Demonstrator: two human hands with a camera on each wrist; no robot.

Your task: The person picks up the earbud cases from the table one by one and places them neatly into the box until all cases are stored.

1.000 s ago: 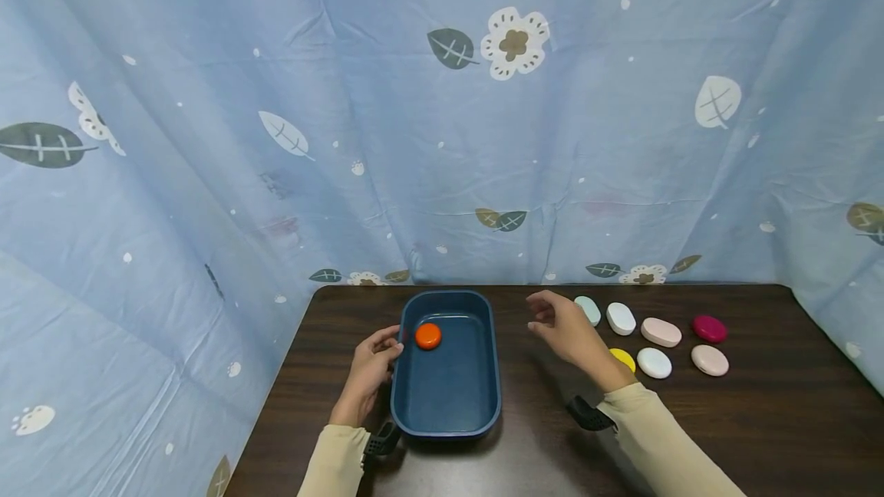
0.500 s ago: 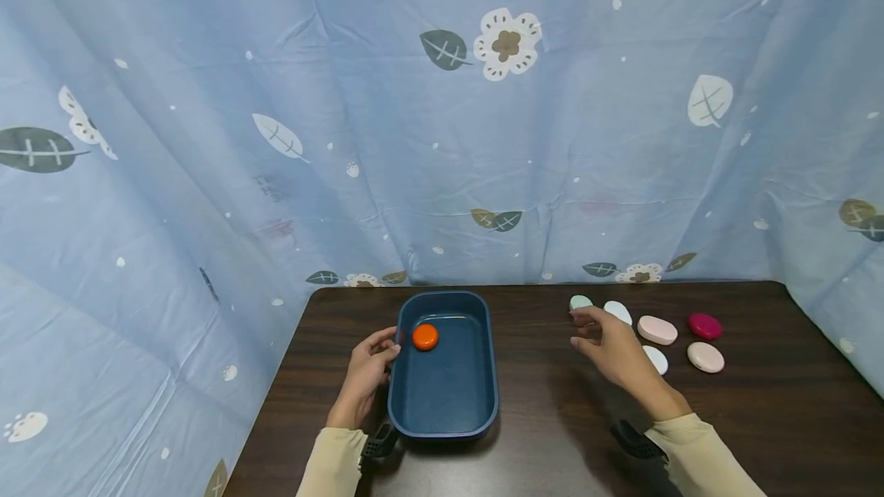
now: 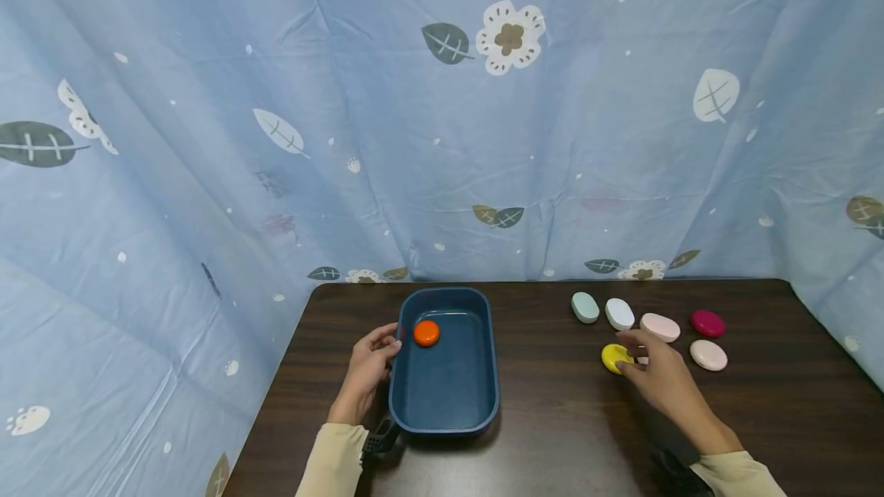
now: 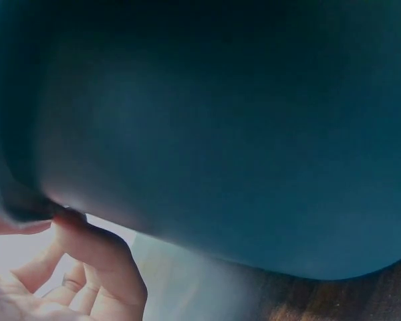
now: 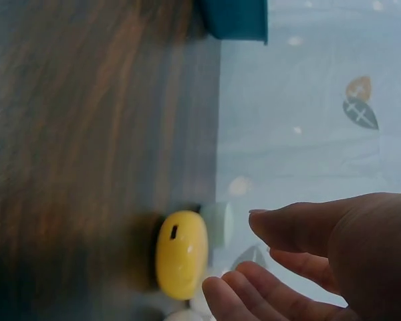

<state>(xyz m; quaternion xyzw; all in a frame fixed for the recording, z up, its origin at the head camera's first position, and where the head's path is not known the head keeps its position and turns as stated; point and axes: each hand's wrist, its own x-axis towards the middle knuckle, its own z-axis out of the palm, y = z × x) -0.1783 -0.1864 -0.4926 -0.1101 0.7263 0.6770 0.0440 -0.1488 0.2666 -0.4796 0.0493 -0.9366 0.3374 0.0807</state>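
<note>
My left hand point(image 3: 366, 374) holds the left wall of a deep blue rectangular bin point(image 3: 445, 393), thumb and fingers at its rim. Inside the bin, near that wall, sits a rounded orange case point(image 3: 427, 334). My right hand point(image 3: 666, 382) hovers over a glossy yellow rounded case point(image 3: 613, 358), its thumb and forefinger spread at the right side of it. In the right wrist view a gap shows between the thumb and fingers, and the yellow case point(image 5: 181, 255) has a small dark slot. A white case point(image 3: 643, 360) behind the right fingers is mostly hidden.
Around the right hand lie a mint case point(image 3: 585, 307), a white case point(image 3: 619, 314), a pale pink oval one point(image 3: 660, 327), a magenta one point(image 3: 707, 323) and a pale pink round one point(image 3: 708, 355). A blue patterned curtain point(image 3: 414, 136) hangs behind the dark wood table point(image 3: 539, 413).
My right hand has moved right, from beside the bin's right side past the mint case to the yellow case. The left hand and the bin have stayed in place.
</note>
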